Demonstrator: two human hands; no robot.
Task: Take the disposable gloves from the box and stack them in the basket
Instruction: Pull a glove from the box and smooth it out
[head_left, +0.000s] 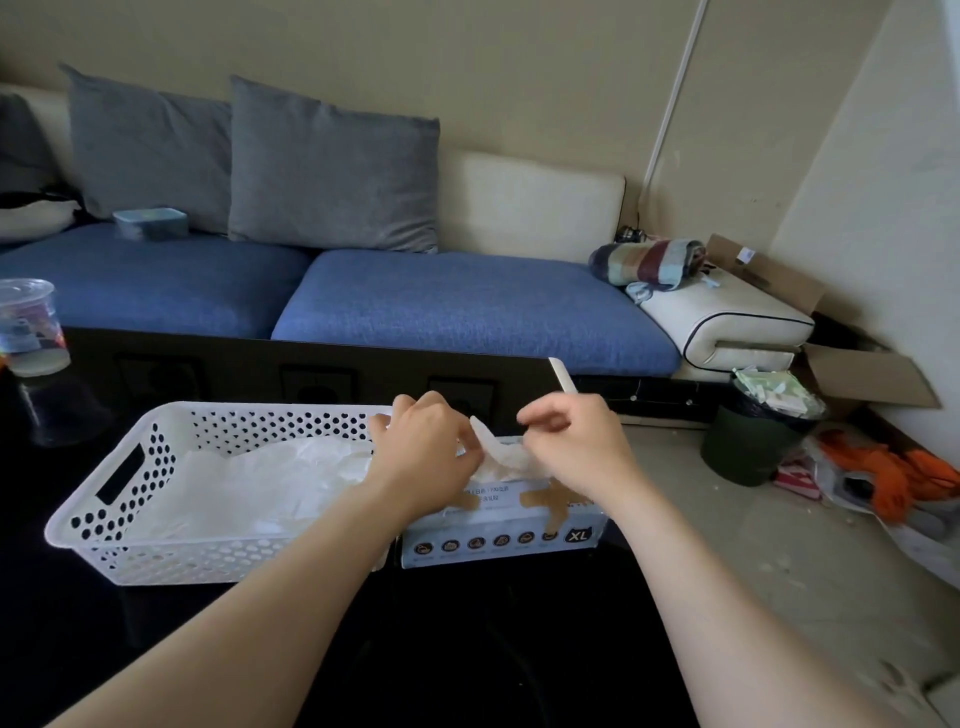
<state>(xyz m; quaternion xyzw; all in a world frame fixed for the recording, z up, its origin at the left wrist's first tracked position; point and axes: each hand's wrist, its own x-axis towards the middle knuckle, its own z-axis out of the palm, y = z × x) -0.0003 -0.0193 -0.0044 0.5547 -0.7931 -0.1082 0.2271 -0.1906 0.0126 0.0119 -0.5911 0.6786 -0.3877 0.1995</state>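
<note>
On the dark table (467, 649), the glove box (504, 540) stands just right of the white basket (130, 551), which holds stacked gloves (249, 488). Above the box, the left hand (421, 447) and right hand (576, 441) both pinch one translucent glove (498, 449). Far left stands a plastic cup (31, 327); beyond, the blue sofa (467, 306); right, a bin (753, 441).

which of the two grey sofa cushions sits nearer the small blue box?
The left grey cushion: the small blue box lies on the seat right below its lower edge. The right grey cushion stands further along, toward the cream backrest.
</note>
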